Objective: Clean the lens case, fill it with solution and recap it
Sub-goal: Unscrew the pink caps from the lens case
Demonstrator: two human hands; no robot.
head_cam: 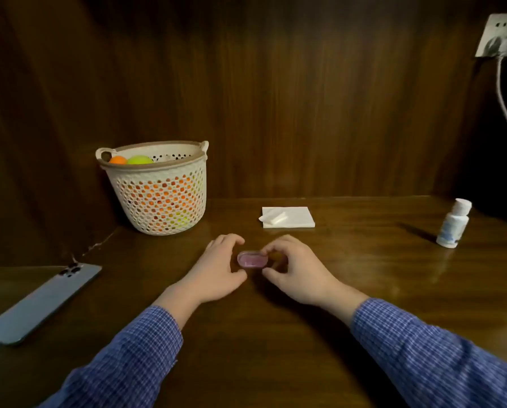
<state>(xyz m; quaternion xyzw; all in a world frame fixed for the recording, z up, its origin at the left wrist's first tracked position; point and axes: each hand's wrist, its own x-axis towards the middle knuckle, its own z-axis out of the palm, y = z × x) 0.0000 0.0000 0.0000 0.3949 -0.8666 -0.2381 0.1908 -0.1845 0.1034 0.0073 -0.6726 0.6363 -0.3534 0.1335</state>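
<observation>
Blue checked sleeves [134, 357] came in over the near edge of the dark wooden worktop [275, 348], one from each near corner, and met towards the middle. Between the two hands lay the lens case [252, 259], a small pink-purple oval of translucent plastic with a paler rim, resting flat on the wood about midway between the side edges. Whether its lid was on could not be told. The left hand [217, 272] curled round the case's left end, forefinger arched over the far side and thumb at the near side, grasping it. The right hand [296, 272] did the same from the right, its forefinger and thumb pinching the case's right end while the other fingers stayed tucked under.

Near the left edge a grey-blue phone [40, 304] lay face down, slanted. Beyond the hands, a flat white pad [293, 220] sat with a small white roll on its left part. Towards the right edge a white bottle [453, 223] with a white cap stood upright, well apart from the case. In the far left corner stood a cream perforated basket [158, 198] holding orange and yellow-green balls. Up on the wall panel at the right, a white socket [496, 35] held a plug with a pale cable hanging down.
</observation>
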